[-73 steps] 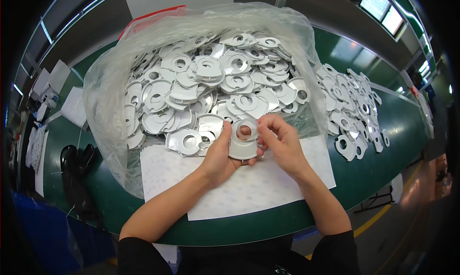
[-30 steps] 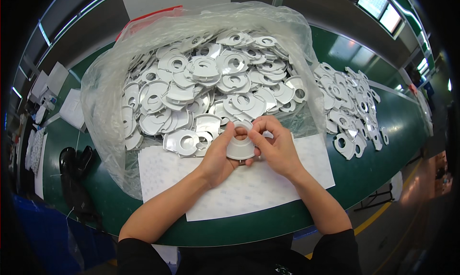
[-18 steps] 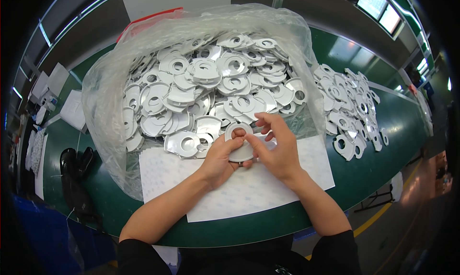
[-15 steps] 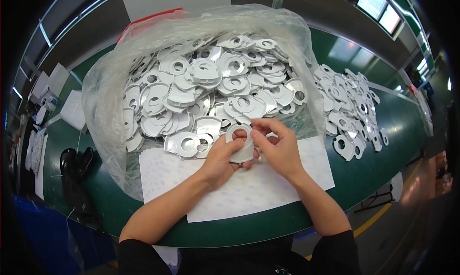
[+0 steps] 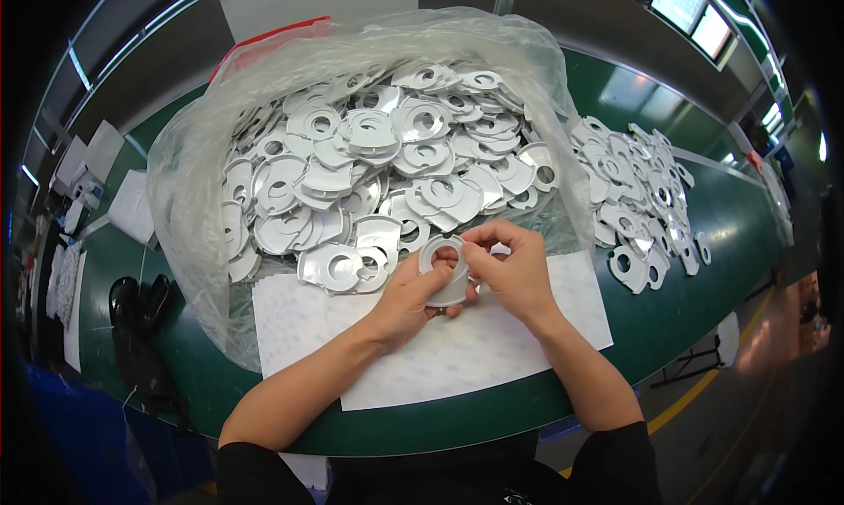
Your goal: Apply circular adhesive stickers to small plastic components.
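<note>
Above the white sheet, I hold one flat light-grey plastic part (image 5: 450, 290) with a large round hole and a wider curved lower end. My left hand (image 5: 401, 301) grips it from the left, thumb on its face and fingers behind, some showing through the hole. At the part's upper right edge, my right hand (image 5: 517, 275) pinches with thumb and forefinger; the other fingers curl beneath. Just beyond both hands lies a big heap of similar parts (image 5: 338, 269), spilling from an open clear plastic bag (image 5: 189, 188).
White paper (image 5: 440, 364) lies under my hands on the green table (image 5: 694, 285). A smaller spread of similar parts (image 5: 629, 224) is to the right. Black gloves or a similar dark item (image 5: 141, 347) rest at left. A red strip (image 5: 272, 41) shows behind the bag.
The held part has shifted slightly lower and tilted a little, with both hands keeping hold. My right fingers sit closer along its upper right edge. The whole view has shifted slightly.
</note>
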A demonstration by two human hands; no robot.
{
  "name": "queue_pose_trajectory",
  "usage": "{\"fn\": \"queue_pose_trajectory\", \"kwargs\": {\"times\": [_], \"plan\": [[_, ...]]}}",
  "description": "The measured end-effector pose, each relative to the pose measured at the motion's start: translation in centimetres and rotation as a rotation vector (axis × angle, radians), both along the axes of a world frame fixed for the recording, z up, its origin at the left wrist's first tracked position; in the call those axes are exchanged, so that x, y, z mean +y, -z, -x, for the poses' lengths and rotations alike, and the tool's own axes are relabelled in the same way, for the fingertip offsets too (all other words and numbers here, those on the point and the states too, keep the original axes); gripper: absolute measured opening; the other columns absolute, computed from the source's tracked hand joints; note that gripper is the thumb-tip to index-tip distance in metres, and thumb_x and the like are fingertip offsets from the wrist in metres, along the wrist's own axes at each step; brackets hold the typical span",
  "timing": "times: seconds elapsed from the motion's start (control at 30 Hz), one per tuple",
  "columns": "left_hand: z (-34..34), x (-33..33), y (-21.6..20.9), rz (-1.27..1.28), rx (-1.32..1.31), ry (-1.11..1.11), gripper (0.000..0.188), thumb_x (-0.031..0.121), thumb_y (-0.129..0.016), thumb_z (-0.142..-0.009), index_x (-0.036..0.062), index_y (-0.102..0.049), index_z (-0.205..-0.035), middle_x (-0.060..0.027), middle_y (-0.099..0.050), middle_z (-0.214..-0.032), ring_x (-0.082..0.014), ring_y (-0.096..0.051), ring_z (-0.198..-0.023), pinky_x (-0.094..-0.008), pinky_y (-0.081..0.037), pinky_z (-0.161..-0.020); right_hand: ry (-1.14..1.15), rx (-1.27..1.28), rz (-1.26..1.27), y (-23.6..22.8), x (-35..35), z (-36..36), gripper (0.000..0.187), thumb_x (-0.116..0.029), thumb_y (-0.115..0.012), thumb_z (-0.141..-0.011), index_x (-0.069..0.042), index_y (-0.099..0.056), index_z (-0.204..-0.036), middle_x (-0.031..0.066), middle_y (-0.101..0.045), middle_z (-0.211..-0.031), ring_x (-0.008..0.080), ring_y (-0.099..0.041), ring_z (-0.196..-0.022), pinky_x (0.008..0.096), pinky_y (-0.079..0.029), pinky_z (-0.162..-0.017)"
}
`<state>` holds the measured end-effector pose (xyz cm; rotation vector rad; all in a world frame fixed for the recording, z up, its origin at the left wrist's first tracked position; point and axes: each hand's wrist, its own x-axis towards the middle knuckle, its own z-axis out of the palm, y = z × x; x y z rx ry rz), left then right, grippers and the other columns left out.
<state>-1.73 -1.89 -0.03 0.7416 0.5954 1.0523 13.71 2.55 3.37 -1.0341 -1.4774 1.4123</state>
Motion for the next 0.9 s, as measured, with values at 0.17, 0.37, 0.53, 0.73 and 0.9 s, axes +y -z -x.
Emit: {"fn": "queue_pose_trajectory", "kwargs": {"times": [0.17, 0.37, 0.53, 0.73, 0.9], "plan": [[-0.4, -0.2, -0.2, -0.003, 0.057, 0.002, 0.028, 0.019, -0.042, -0.095, 0.0020, -0.045, -0.116, -0.0081, -0.056, -0.100, -0.0127, -0.055, -0.082, -0.0241, -0.043, -0.062, 0.019, -0.005, 0.041, -0.1, -0.1, 0.0, 0.011, -0.005, -0.062, -0.081, 0.006, -0.060, -0.082, 0.0066, -0.057, -0.070, 0.0124, -0.058, -0.046, 0.0231, -0.044, -0.039], [-0.1, 0.0, 0.4, -0.013, 0.050, 0.087, 0.064, 0.061, -0.020, -0.093, 0.0067, -0.046, -0.116, -0.0057, -0.056, -0.097, -0.0115, -0.056, -0.076, -0.0226, -0.040, -0.055, 0.066, -0.090, -0.014, 0.0, -0.2, 0.3, 0.017, -0.009, -0.067, -0.081, 0.005, -0.058, -0.076, 0.0050, -0.058, -0.064, 0.0100, -0.056, -0.042, 0.0227, -0.042, -0.035], [-0.3, -0.1, -0.2, -0.023, 0.117, 0.088, 0.083, 0.073, -0.004, -0.086, 0.0087, -0.047, -0.115, -0.0045, -0.057, -0.093, -0.0112, -0.057, -0.075, -0.0224, -0.038, -0.052, 0.222, -0.492, -0.348, 0.6, -0.5, 0.5, 0.037, -0.027, -0.078, -0.069, -0.003, -0.050, -0.065, 0.0047, -0.052, -0.062, 0.0176, -0.052, -0.053, 0.0338, -0.041, -0.047], [-0.2, 0.0, 0.0, 0.069, 0.087, 0.057, 0.083, 0.076, -0.006, -0.084, 0.0087, -0.048, -0.110, -0.0042, -0.057, -0.090, -0.0126, -0.058, -0.073, -0.0224, -0.037, -0.050, 0.206, -0.704, -0.661, -0.6, -1.0, 0.6, 0.043, -0.032, -0.080, -0.060, -0.005, -0.048, -0.066, 0.0056, -0.048, -0.066, 0.0228, -0.051, -0.067, 0.0372, -0.040, -0.055], [-0.2, 0.2, -0.7, 0.109, 0.095, 0.045, 0.086, 0.077, -0.003, -0.082, 0.0068, -0.047, -0.107, -0.0080, -0.058, -0.089, -0.0200, -0.058, -0.071, -0.0251, -0.034, -0.049, -0.024, -0.619, -0.530, -1.0, -0.1, -1.3, 0.037, -0.025, -0.080, -0.062, -0.003, -0.053, -0.075, 0.0080, -0.054, -0.076, 0.0231, -0.055, -0.074, 0.0347, -0.045, -0.066]]}}
